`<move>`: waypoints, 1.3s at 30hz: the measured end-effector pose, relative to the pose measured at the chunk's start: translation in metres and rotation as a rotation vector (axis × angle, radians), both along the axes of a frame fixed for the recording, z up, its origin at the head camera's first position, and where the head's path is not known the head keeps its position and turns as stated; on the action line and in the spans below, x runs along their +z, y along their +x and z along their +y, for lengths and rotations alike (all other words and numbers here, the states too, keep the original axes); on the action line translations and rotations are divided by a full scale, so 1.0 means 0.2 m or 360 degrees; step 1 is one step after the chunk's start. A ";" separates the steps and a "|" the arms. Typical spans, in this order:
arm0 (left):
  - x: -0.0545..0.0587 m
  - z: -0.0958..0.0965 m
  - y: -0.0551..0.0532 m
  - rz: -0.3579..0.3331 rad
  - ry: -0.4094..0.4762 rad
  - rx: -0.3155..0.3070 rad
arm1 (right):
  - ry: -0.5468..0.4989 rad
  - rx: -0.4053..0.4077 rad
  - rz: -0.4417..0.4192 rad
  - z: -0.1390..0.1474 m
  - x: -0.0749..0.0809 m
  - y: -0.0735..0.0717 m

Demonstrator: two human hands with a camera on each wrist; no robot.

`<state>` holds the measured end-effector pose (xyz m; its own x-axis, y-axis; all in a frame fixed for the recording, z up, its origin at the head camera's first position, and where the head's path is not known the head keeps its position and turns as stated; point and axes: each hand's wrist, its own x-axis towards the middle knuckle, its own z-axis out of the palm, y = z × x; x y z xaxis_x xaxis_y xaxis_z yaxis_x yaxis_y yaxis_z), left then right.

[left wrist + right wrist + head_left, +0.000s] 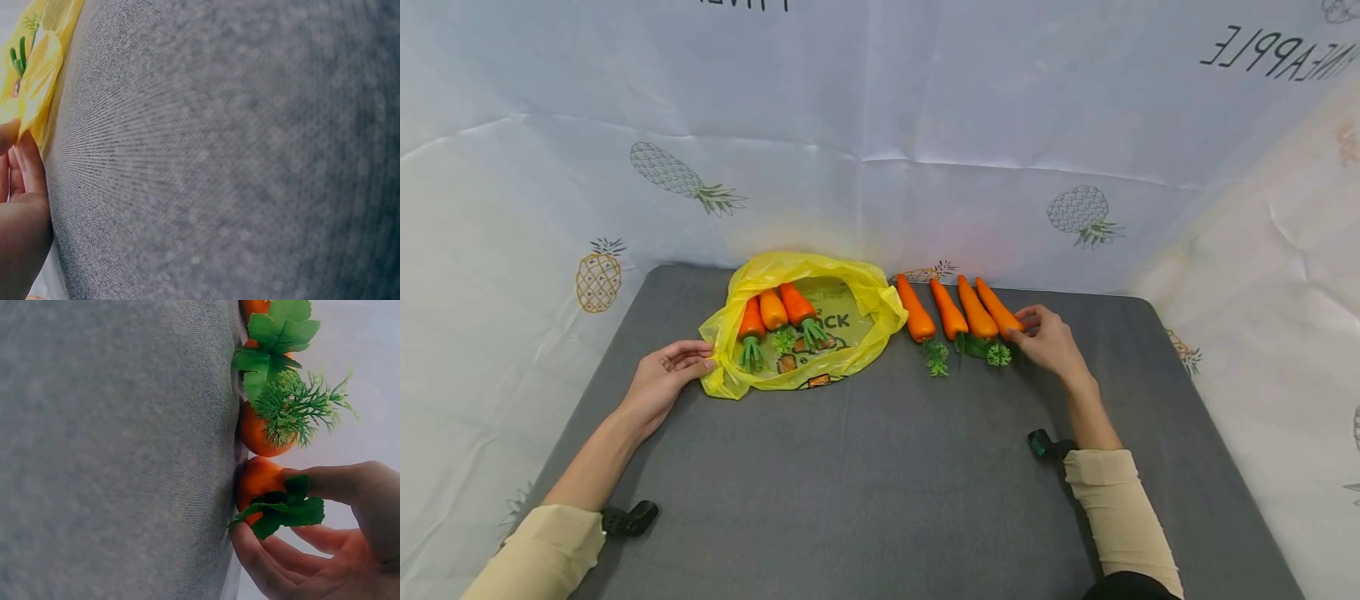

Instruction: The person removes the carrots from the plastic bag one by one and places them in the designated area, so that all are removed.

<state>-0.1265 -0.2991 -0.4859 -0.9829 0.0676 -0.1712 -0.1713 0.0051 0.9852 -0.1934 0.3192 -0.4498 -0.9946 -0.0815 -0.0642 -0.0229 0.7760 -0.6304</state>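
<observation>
A yellow plastic bag [880,293] lies at the back left with its mouth spread open. Inside it are three toy carrots [772,310] with green tops. My left hand [662,379] pinches the bag's left edge between thumb and fingers, as the left wrist view also shows. Right of the bag, three more carrots [916,312] lie side by side, tops toward me. The rightmost carrot [997,308], beside them, is held between the thumb and fingers of my right hand [1047,337]. In the right wrist view its dark green leaf [284,512] shows between the fingers.
A grey cloth-covered table [850,475] carries everything. Behind it hangs a white sheet [880,108] printed with pineapples, rising close behind the carrots. A black device [632,518] sits at the left wrist, another [1048,444] at the right.
</observation>
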 end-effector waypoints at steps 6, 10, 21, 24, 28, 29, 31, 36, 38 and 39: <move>0.00 0.00 0.00 0.0004 0.0002 0.0005 | -0.0007 0.0001 -0.0009 0.00 0.02 0.00; 0.00 0.00 0.00 0.0012 0.0016 0.0005 | -0.0016 -0.0032 0.0037 0.00 0.04 0.00; 0.00 0.01 0.00 0.0024 -0.0017 0.0005 | -0.0183 -0.0026 0.0414 -0.16 0.15 0.00; 0.00 0.00 0.00 0.0031 0.0008 0.0006 | -0.0207 0.0001 0.0423 -0.23 0.18 -0.01; 0.00 0.00 -0.01 0.0036 0.0018 0.0004 | -0.0248 0.0039 0.0428 -0.30 0.20 -0.02; 0.00 0.00 -0.01 0.0036 0.0019 0.0004 | -0.0257 0.0053 0.0431 -0.32 0.21 -0.02; 0.00 0.00 -0.01 0.0035 0.0021 0.0006 | -0.0285 0.0084 0.0438 -0.36 0.22 -0.03; 0.00 0.00 -0.01 0.0030 0.0031 0.0010 | -0.0351 0.0164 0.0429 -0.48 0.25 -0.04; 0.00 0.00 -0.01 0.0030 0.0035 0.0010 | -0.0365 0.0196 0.0431 -0.53 0.26 -0.05; 0.00 0.00 0.00 0.0031 0.0036 0.0010 | -0.0367 0.0214 0.0438 -0.55 0.26 -0.05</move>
